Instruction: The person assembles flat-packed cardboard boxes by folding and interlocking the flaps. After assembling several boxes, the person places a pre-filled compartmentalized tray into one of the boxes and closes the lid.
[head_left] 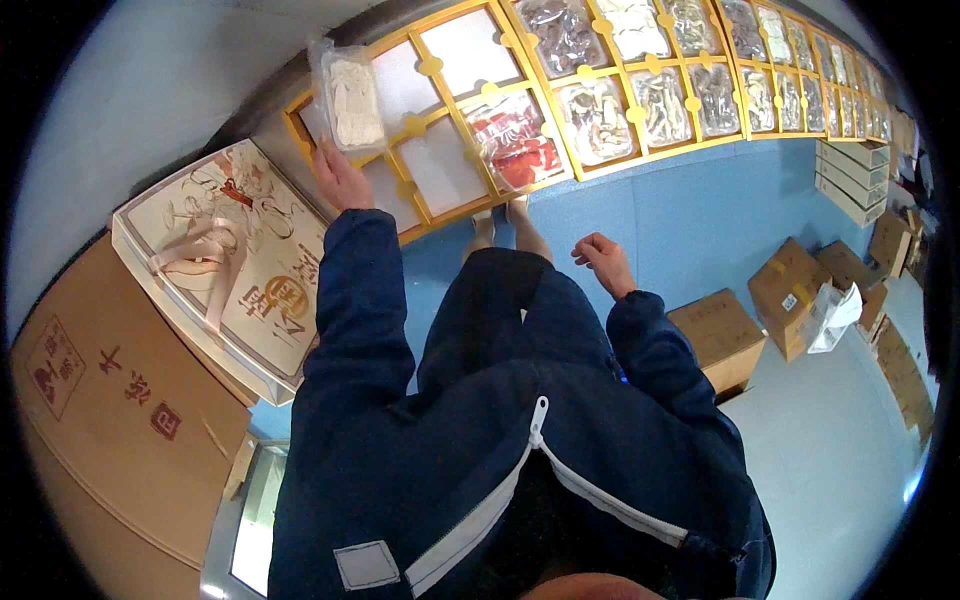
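My left hand (pixel 343 178) grips the lower edge of a clear plastic pack of pale, cream-coloured pieces (pixel 355 103). It holds the pack over the left end of a yellow divided tray frame (pixel 437 216). Several of the frame's compartments here show only white bottoms. Right of them lies a clear pack with red contents (pixel 520 150). Away from the trays, over the blue floor, my right hand (pixel 605 262) hangs with its fingers loosely curled in and nothing visible in them.
More yellow frames filled with packs of dried goods (pixel 663 105) run off to the right. Left of me, a decorated gift box with a ribbon (pixel 225 235) stands by a big brown carton (pixel 130 400). Cardboard boxes (pixel 718 335) and stacked white trays (pixel 850 180) stand at right.
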